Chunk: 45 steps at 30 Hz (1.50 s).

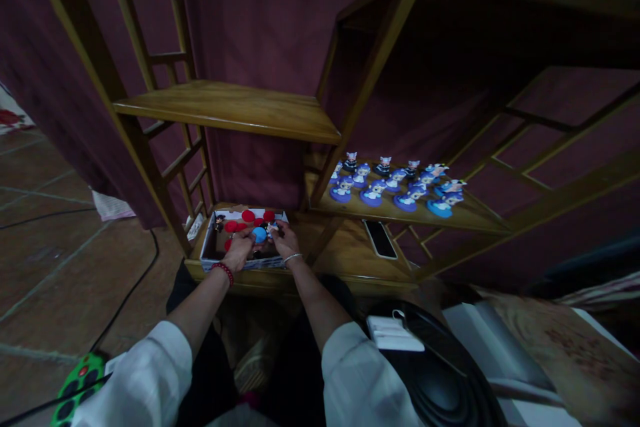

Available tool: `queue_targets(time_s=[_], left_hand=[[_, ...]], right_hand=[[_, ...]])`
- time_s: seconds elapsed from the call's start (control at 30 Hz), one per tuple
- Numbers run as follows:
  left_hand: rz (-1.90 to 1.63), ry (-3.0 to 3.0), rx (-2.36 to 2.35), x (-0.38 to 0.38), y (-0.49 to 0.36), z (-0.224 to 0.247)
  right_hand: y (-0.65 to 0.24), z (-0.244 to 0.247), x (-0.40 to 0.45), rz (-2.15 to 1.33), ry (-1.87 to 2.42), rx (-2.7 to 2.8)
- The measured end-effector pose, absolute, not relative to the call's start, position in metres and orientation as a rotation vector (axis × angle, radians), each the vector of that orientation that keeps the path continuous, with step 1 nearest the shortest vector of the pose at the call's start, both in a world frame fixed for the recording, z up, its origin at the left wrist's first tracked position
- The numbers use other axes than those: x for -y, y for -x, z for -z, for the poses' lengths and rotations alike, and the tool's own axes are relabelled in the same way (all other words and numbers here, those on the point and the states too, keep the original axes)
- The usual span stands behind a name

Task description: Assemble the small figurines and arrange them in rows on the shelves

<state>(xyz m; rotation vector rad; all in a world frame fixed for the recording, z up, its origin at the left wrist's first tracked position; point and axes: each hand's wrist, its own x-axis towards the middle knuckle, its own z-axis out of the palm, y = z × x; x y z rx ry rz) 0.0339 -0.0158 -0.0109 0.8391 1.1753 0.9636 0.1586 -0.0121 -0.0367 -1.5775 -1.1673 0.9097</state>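
Observation:
Both of my hands are over a shallow cardboard box (207, 248) on the low shelf. My left hand (239, 248) is closed at the edge of a small figurine with a round blue base (259, 235), the base facing up toward me. On its other side my right hand (286, 240) is closed around the figurine's whitish upper part, which the fingers partly cover. Several red round bases (249, 215) lie in the box around the hands. A small dark figurine (219, 221) sits in its left back corner.
To the right, several purple- and blue-based figurines (373, 193) stand in rows on a raised shelf (470, 217). A phone (381, 239) lies on the lower board. An upper shelf (225, 107) overhangs behind the box. Wooden posts (370, 67) divide the unit.

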Motion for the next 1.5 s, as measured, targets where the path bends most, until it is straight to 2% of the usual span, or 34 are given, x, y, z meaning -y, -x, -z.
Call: queue_targets(time_s=[0.4, 0.93, 1.5], left_hand=[[-0.874, -0.919, -1.030, 0.017, -0.034, 0.015], [-0.822, -0.473, -0.994, 0.007, -0.019, 0.006], [-0.813, -0.419, -0.970, 0.010, -0.019, -0.002]], right_hand=[[-0.158, 0.030, 0.016, -0.859, 1.547, 1.236], [-0.156, 0.041, 0.010, -1.142, 1.336, 1.081], [-0.159, 0.048, 0.008, -1.127, 1.282, 1.059]])
